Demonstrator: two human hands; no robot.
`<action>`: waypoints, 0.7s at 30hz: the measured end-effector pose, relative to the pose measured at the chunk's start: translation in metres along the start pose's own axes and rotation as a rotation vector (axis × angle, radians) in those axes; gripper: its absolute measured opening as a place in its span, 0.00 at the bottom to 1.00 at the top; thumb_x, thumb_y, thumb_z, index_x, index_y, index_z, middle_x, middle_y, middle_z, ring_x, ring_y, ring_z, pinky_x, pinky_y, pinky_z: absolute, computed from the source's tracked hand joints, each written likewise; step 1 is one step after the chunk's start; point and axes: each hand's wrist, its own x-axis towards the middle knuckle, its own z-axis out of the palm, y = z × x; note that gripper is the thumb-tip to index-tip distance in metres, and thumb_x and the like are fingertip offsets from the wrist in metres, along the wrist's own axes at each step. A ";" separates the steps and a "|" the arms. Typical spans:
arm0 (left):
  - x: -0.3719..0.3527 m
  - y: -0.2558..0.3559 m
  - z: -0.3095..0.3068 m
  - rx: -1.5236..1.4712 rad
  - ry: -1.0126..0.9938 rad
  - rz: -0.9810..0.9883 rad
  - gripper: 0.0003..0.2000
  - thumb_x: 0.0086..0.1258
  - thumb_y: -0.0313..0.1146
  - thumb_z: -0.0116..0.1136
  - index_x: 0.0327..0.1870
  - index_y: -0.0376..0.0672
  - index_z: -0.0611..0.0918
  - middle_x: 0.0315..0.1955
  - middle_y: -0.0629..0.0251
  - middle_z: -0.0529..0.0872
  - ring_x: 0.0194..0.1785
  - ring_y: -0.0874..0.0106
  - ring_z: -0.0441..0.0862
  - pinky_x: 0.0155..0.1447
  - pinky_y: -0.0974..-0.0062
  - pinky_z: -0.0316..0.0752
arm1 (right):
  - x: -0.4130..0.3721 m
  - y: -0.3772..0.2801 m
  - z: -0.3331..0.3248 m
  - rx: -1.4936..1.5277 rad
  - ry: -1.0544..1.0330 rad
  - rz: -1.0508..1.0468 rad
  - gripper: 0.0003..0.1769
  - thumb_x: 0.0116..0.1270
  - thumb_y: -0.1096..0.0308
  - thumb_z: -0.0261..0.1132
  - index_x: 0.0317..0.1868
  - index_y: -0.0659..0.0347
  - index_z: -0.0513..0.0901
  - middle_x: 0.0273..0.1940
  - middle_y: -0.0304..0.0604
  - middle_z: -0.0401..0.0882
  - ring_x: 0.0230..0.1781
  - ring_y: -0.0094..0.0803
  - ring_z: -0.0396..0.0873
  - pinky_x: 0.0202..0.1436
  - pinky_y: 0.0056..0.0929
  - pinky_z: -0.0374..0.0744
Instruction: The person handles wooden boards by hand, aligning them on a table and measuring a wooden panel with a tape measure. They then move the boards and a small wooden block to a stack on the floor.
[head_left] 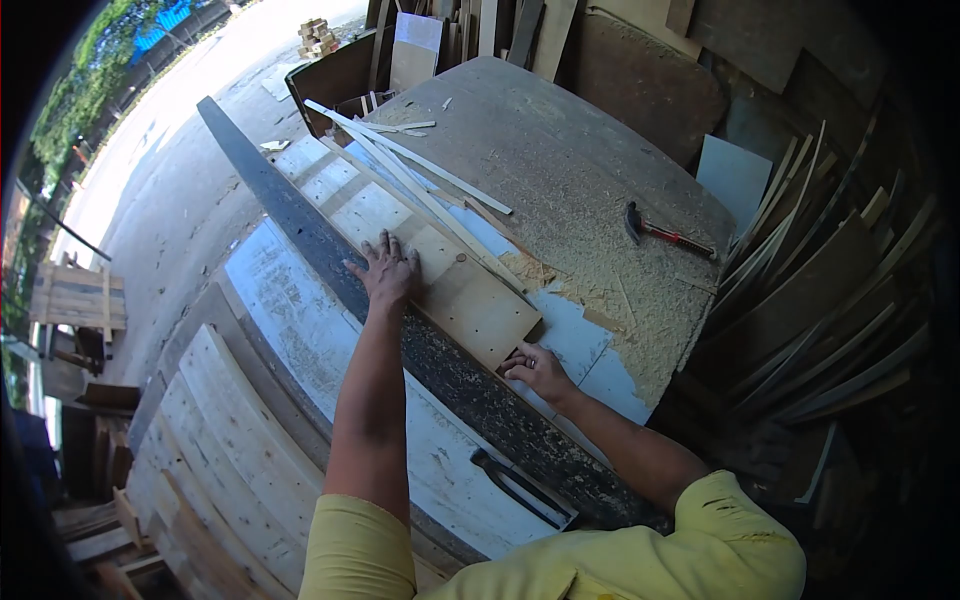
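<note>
A light wooden board (478,308) with dark nail or screw marks lies along a long dark, worn bar (450,370) that crosses the bench. My left hand (386,272) rests palm down with spread fingers on the board's near edge, beside the bar. At the board's near right end, my right hand (540,372) is closed on the corner, thumb and fingers at the edge; some fingertips are hidden. Further along the bar, more pale board (372,212) extends toward the far left.
Sawdust covers the worktable (500,130), where a hammer (665,236) with a red-and-black handle lies. Thin wooden strips (420,170) lie behind the board. A black handle (515,490) sits near my body. Planks (230,420) lean at left; wood scraps (820,290) crowd the right.
</note>
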 end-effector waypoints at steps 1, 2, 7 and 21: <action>0.003 -0.001 0.000 -0.002 0.002 0.001 0.33 0.74 0.56 0.33 0.76 0.47 0.60 0.78 0.69 0.49 0.80 0.53 0.44 0.73 0.31 0.30 | 0.002 -0.001 0.001 0.003 -0.006 0.003 0.11 0.61 0.76 0.62 0.44 0.66 0.75 0.44 0.45 0.79 0.47 0.26 0.78 0.52 0.25 0.77; 0.004 -0.003 0.001 0.013 0.000 -0.004 0.33 0.75 0.56 0.34 0.76 0.48 0.59 0.78 0.70 0.50 0.80 0.54 0.44 0.73 0.31 0.28 | 0.003 -0.002 0.001 0.000 -0.004 0.002 0.11 0.61 0.76 0.62 0.44 0.66 0.75 0.44 0.45 0.79 0.47 0.26 0.78 0.52 0.25 0.77; 0.020 -0.013 -0.001 0.031 -0.014 -0.016 0.33 0.75 0.56 0.34 0.76 0.48 0.58 0.78 0.71 0.50 0.80 0.54 0.43 0.73 0.31 0.26 | 0.021 -0.003 0.008 0.024 0.005 -0.021 0.14 0.59 0.72 0.66 0.45 0.66 0.79 0.41 0.42 0.81 0.41 0.25 0.79 0.48 0.26 0.78; -0.008 -0.018 -0.004 -0.133 0.168 -0.167 0.39 0.71 0.57 0.42 0.74 0.34 0.57 0.78 0.57 0.44 0.80 0.53 0.29 0.73 0.34 0.22 | 0.129 -0.031 0.053 -0.095 0.107 0.269 0.16 0.57 0.56 0.73 0.35 0.58 0.81 0.34 0.37 0.78 0.35 0.25 0.76 0.36 0.26 0.76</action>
